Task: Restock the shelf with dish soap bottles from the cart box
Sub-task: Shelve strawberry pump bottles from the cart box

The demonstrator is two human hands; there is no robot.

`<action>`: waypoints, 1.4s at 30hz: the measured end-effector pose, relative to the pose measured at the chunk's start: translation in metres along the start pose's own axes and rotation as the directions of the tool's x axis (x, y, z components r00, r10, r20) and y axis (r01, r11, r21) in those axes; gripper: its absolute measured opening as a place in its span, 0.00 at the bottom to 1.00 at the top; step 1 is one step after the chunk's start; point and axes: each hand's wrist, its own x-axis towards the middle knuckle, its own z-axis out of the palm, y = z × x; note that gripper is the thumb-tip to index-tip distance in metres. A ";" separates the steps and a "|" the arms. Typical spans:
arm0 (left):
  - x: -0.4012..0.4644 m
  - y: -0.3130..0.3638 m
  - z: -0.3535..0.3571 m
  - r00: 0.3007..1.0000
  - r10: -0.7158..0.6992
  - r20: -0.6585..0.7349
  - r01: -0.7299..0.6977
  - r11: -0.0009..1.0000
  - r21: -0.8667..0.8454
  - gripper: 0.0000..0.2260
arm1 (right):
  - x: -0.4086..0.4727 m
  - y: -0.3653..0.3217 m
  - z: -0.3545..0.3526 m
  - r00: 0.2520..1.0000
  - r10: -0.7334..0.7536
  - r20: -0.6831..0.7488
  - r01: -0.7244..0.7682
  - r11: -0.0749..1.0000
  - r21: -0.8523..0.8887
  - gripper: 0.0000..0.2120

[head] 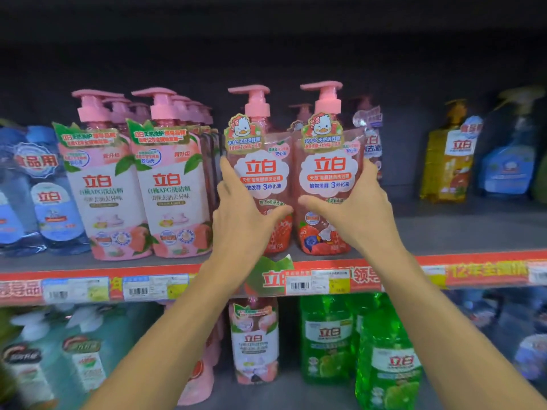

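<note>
Grey shelf (444, 232) had a red price strip (207, 276) with barcode tags. Left hand (239, 214) and right hand (355, 208) each gripped a pink strawberry pump bottle, left bottle (260, 173), right bottle (328, 173), standing at the shelf front, fingers wrapped around the sides. Labels read 立白, 3秒化油. Dark shelving behind.

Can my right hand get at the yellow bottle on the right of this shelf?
Probably yes: the yellow bottle stands alone with bare shelf before it, but the right hand must first release the strawberry bottle.

Two glossy translucent plastic strawberry dish soap bottles (296, 184) with smooth matt pink plastic pump heads (322, 96), held above a matt grey shelf (444, 229) edged with paper price labels (299, 284).
</note>
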 end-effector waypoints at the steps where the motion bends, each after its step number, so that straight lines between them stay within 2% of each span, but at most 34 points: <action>1: 0.005 -0.001 0.002 1.000 -0.014 0.000 0.014 1.000 -0.007 0.56 | 0.001 0.000 0.000 1.000 0.008 0.005 -0.008 1.000 0.002 0.49; 7: 0.041 -0.009 0.015 0.991 -0.128 -0.038 0.131 0.987 0.098 0.54 | 0.001 -0.001 -0.003 1.000 0.005 0.008 -0.005 1.000 -0.011 0.49; 11: 0.065 -0.016 0.026 0.987 -0.163 0.000 0.163 0.985 0.051 0.49 | -0.003 0.002 0.002 1.000 -0.007 -0.028 0.007 1.000 -0.019 0.46; 16: 0.087 -0.026 0.035 0.982 -0.182 0.041 0.182 0.983 -0.009 0.50 | -0.004 0.003 0.003 0.999 -0.020 -0.040 0.019 1.000 -0.021 0.45; 21: 0.103 -0.033 0.045 0.973 -0.213 0.084 0.216 0.976 -0.024 0.52 | -0.002 0.006 0.004 1.000 -0.015 -0.027 0.014 0.999 -0.032 0.48; 25: 0.111 -0.041 0.054 0.974 -0.204 0.095 0.206 0.978 -0.018 0.57 | -0.002 0.008 0.005 1.000 -0.019 -0.022 0.018 0.999 -0.027 0.49; 31: 0.115 -0.046 0.062 0.982 -0.172 0.079 0.172 0.985 0.013 0.55 | -0.002 0.010 0.005 0.999 -0.025 -0.027 0.025 1.000 -0.005 0.48; 35: 0.114 -0.047 0.062 0.978 -0.174 0.115 0.162 0.980 0.114 0.55 | -0.001 0.011 0.006 1.000 -0.015 -0.025 0.015 1.000 0.005 0.49; 37: 0.114 -0.046 0.062 0.970 -0.212 0.121 0.187 0.964 0.191 0.53 | -0.001 0.011 0.005 1.000 -0.009 -0.015 0.009 1.000 0.004 0.49; 39: 0.109 -0.045 0.059 0.969 -0.224 0.100 0.190 0.942 0.276 0.46 | -0.001 0.011 0.002 1.000 0.008 0.003 -0.008 1.000 0.025 0.47; 42: 0.091 -0.038 0.046 0.966 -0.178 0.187 0.130 0.961 0.244 0.37 | 0.001 0.010 -0.002 0.999 0.036 0.017 -0.037 0.999 0.040 0.42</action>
